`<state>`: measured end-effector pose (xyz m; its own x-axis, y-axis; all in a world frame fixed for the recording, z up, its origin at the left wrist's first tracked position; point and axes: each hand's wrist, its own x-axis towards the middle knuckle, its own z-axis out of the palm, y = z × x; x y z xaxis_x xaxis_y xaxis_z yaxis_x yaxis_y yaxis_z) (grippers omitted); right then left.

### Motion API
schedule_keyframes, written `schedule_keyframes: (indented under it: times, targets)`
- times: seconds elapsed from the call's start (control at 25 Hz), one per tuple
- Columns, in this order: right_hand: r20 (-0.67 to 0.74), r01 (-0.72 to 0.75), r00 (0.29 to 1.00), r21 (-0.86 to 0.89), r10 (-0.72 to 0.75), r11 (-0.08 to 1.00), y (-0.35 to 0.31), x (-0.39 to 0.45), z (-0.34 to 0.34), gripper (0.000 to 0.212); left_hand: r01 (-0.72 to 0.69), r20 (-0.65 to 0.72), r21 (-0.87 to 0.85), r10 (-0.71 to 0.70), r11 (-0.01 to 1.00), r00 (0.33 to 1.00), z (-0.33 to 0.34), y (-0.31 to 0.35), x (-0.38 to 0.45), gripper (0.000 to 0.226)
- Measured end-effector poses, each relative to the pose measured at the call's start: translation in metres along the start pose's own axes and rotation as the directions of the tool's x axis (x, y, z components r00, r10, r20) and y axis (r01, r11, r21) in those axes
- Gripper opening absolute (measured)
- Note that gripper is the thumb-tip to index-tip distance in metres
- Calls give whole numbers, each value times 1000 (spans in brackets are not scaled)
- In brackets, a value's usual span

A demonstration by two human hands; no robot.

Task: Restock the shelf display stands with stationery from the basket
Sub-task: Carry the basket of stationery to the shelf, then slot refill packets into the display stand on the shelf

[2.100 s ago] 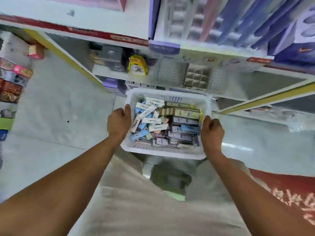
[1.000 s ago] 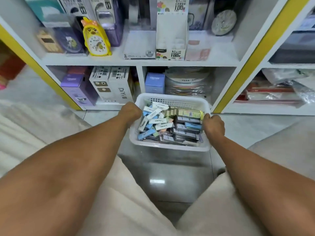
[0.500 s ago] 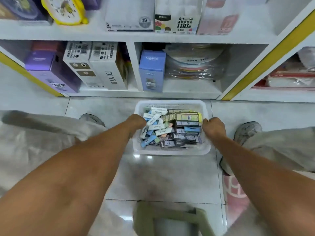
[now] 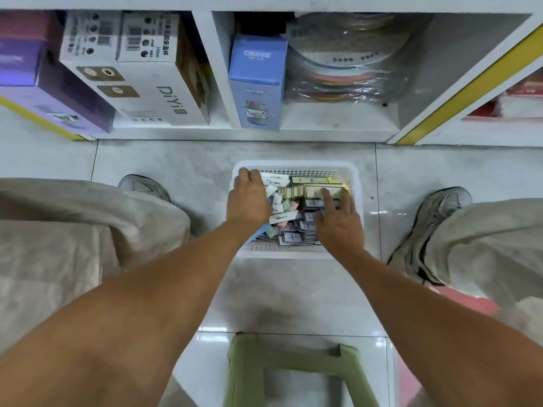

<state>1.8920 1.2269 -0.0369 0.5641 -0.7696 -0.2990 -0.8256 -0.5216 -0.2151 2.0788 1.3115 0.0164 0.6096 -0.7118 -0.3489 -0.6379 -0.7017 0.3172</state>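
Note:
A white plastic basket (image 4: 297,254) stands on the tiled floor in front of the bottom shelf (image 4: 249,134). It is full of small stationery packs (image 4: 289,221), white, blue, green and dark. My left hand (image 4: 248,198) is over the basket's left side, its fingers bent down among the white packs near the far left corner. My right hand (image 4: 338,221) hovers over the right side, fingers spread and straight above the greenish boxes (image 4: 311,186). Neither hand visibly holds a pack.
The bottom shelf holds a purple box (image 4: 44,92), white cartons (image 4: 152,83), a blue box (image 4: 256,83) and wrapped rolls (image 4: 346,69). My shoes (image 4: 144,185) (image 4: 435,218) flank the basket. A green stool (image 4: 291,365) sits below me.
I carried the basket down from shelf height and set it on the floor. Both hands let go of its side rims and moved in over the packs.

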Motion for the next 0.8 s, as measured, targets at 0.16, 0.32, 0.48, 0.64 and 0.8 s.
schedule_keyframes:
  times: [0.16, 0.32, 0.48, 0.64, 0.8]
  targets:
    - [110, -25, 994, 44, 20, 999, -41, 3, 26, 76, -208, 103, -69, 214, 976, 971, 14, -1, 0, 51]
    - [100, 153, 981, 140, -167, 978, -66, 10, 22, 74, -319, 116, 7, 316, 948, 942, 24, -8, 5, 69]
    - [-83, 296, 955, 308, -285, 904, -30, 10, 4, 28, -367, 227, 71, 344, 927, 911, 28, 1, 19, 78]
    - [-130, 55, 991, 318, -13, 946, 8, 11, -1, 37, -392, 349, 160, 320, 906, 881, 34, 21, 26, 61]
    - [-64, -62, 994, 376, 93, 925, 2, 19, 1, 56, -315, 292, 142, 265, 938, 919, 35, 25, 28, 71]
